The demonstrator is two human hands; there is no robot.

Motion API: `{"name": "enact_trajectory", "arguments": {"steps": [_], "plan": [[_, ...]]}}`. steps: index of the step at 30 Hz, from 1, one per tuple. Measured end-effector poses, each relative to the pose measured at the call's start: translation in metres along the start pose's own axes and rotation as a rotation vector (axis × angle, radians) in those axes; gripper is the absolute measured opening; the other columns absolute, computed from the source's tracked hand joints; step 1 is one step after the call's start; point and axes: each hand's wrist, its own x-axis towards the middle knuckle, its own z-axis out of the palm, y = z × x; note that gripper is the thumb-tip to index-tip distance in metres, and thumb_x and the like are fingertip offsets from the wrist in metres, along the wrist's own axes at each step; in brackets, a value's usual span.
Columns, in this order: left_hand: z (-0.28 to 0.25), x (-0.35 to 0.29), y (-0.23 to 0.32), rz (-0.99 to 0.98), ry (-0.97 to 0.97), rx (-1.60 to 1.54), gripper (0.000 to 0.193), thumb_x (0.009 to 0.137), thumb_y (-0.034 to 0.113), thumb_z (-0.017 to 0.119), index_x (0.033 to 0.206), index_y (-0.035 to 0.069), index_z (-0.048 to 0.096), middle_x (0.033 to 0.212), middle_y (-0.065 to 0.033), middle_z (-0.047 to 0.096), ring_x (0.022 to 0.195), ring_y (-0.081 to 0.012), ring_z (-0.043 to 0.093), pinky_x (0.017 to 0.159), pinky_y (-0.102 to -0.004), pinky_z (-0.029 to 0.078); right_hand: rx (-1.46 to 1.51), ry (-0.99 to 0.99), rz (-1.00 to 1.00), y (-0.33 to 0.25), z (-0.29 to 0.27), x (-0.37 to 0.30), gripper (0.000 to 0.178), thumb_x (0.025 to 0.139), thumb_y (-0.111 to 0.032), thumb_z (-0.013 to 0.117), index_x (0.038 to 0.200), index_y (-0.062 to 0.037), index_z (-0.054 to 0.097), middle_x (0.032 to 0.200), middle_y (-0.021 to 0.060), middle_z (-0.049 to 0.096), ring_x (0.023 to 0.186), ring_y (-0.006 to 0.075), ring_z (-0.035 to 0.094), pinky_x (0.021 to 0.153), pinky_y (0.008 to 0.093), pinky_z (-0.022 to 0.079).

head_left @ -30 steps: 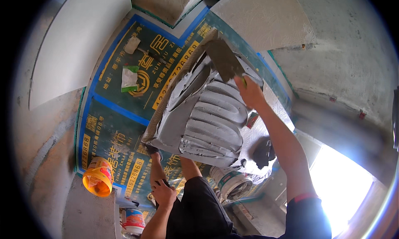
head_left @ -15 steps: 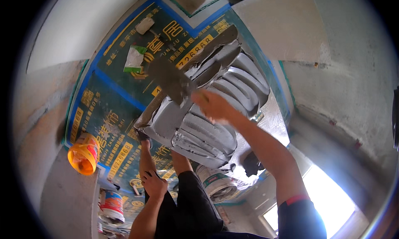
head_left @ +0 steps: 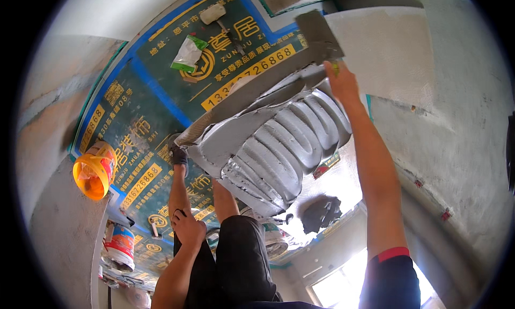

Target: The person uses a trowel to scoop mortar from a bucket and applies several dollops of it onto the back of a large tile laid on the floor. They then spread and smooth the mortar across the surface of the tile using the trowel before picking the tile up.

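Observation:
My right hand (head_left: 343,83) grips the handle of a flat trowel (head_left: 320,35), its grey blade raised at the far corner of a slab. Thick grey mortar (head_left: 276,148) covers most of this slab (head_left: 276,75), whose bare far edge shows as a strip. Deep curved ridges run through the near and right part of the mortar; the far left part is smoother, with ragged lips. My left hand (head_left: 189,227) lies on my left knee, its fingers spread over the leg and holding nothing visible.
On the green printed floor sheet (head_left: 161,62) lie a white-headed mallet (head_left: 213,13) and a white-green packet (head_left: 189,53). A yellow bucket (head_left: 91,177) and a red-white-blue bucket (head_left: 119,247) are at left. A dark mortar lump (head_left: 321,213) sits on a shiny surface nearer me.
My right hand has swung away and to the right with the trowel, from over the slab's left-middle to its far right corner. My left hand stays on the knee; the whole view has shifted slightly.

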Motion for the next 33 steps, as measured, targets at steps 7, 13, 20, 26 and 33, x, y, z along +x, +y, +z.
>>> {"name": "enact_trajectory", "arguments": {"steps": [7,13,20,26,33], "plan": [[0.008,-0.003,-0.01,-0.028,0.042,-0.089,0.049,0.069,0.019,0.06,0.11,-0.006,0.049,0.108,-0.0258,0.048,0.104,-0.0438,0.047,0.09,-0.0503,0.035,0.199,-0.388,0.082,-0.037,-0.021,-0.12,0.046,0.094,-0.047,0.05,0.111,-0.0045,0.052,0.089,0.0274,0.064,0.085,0.0484,0.06,0.069,0.055,0.045],[0.006,-0.003,-0.01,-0.008,0.096,-0.065,0.046,0.071,0.017,0.058,0.109,-0.007,0.05,0.108,-0.0257,0.047,0.104,-0.0447,0.045,0.089,-0.0512,0.034,0.16,-0.897,-0.052,-0.149,-0.015,-0.214,0.05,0.095,-0.046,0.046,0.119,-0.0012,0.045,0.078,0.0267,0.064,0.076,0.0482,0.062,0.069,0.0548,0.048],[0.003,-0.004,-0.019,0.048,0.117,-0.08,0.047,0.068,0.016,0.06,0.108,-0.007,0.05,0.103,-0.0252,0.048,0.098,-0.0427,0.048,0.087,-0.0505,0.036,0.189,-0.655,-0.084,-0.199,0.058,-0.132,0.051,0.094,-0.047,0.046,0.116,-0.0016,0.048,0.089,0.0297,0.064,0.085,0.0484,0.062,0.077,0.0543,0.049],[0.001,0.001,-0.038,0.102,0.156,-0.031,0.042,0.068,0.018,0.062,0.103,-0.001,0.049,0.103,-0.0248,0.049,0.099,-0.0438,0.052,0.08,-0.0521,0.043,0.337,-0.213,0.137,-0.177,0.053,-0.113,0.047,0.096,-0.046,0.044,0.115,-0.0031,0.048,0.096,0.0329,0.062,0.092,0.0507,0.059,0.08,0.0552,0.045],[-0.017,0.007,-0.052,0.167,0.093,-0.015,0.04,0.069,0.018,0.062,0.1,-0.004,0.051,0.102,-0.023,0.05,0.097,-0.0406,0.053,0.083,-0.0508,0.043,0.456,-0.442,0.25,-0.221,0.054,-0.324,0.044,0.097,-0.04,0.047,0.116,-0.0001,0.047,0.086,0.0251,0.064,0.074,0.0412,0.064,0.066,0.0482,0.051]]}}
